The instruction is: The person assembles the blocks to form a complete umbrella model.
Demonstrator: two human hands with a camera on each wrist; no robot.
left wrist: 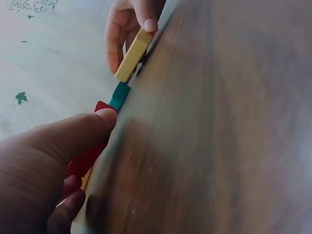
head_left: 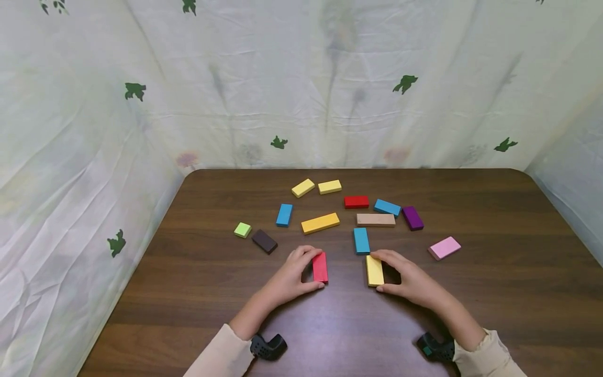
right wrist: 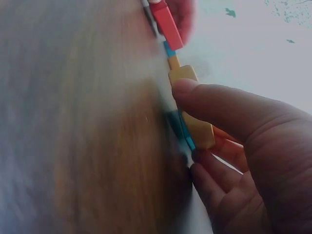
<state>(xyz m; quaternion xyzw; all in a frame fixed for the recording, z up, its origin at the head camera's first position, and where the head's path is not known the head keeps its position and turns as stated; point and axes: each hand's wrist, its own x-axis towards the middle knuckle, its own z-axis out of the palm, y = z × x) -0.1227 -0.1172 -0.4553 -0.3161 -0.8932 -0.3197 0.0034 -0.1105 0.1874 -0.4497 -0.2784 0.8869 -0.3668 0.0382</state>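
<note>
Left hand (head_left: 293, 273), fingers (head_left: 307, 253) half-open, pinches a red block (head_left: 320, 268) endwise; the right hand (head_left: 411, 276) likewise pinches a yellow block (head_left: 374, 271)

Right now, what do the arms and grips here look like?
They're a person's: the left sleeve and right sleeve are cream, the left grip and right grip ungloved. The left wrist device and right wrist device are black and curved, the right with a green mark. No cables show.
</note>
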